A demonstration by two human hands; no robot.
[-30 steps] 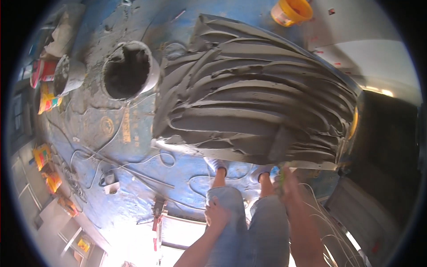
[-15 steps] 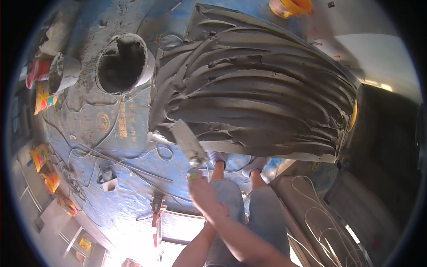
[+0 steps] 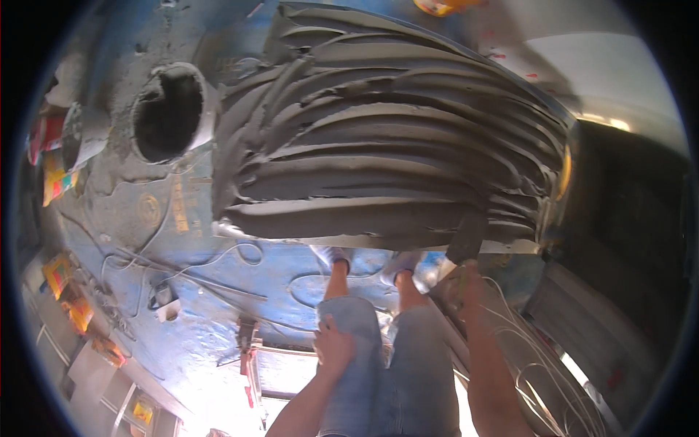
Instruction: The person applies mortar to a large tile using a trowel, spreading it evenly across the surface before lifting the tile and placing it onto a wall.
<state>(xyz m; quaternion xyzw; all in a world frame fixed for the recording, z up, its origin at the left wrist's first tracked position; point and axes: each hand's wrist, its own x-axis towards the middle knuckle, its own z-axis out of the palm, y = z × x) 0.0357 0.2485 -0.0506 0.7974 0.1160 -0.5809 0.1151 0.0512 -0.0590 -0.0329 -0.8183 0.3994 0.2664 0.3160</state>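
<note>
A large slab (image 3: 520,246) lies in front of my feet, its top spread with thick, ridged grey mortar (image 3: 378,146). At its near right edge my right hand (image 3: 467,280) is closed round the handle of a trowel (image 3: 468,237). The trowel's dark blade lies on or just over the mortar; motion blurs the contact. A smoother band of mortar runs along the near edge to the left of the blade. My left hand (image 3: 335,346) rests on my left knee, holding nothing, with its fingers partly spread.
A bucket (image 3: 207,109) crusted with mortar stands left of the slab, a smaller bucket (image 3: 91,135) beyond it. Loose cable (image 3: 193,275) crosses the blue floor sheet (image 3: 207,342). Long brown boxes (image 3: 445,320) with pale cords lie at my right. A yellow tub (image 3: 440,6) is at the top.
My right hand has swept the trowel from the slab's near left corner to its near right, smoothing a band of mortar. My left hand now shows on my knee. The view has shifted slightly.
</note>
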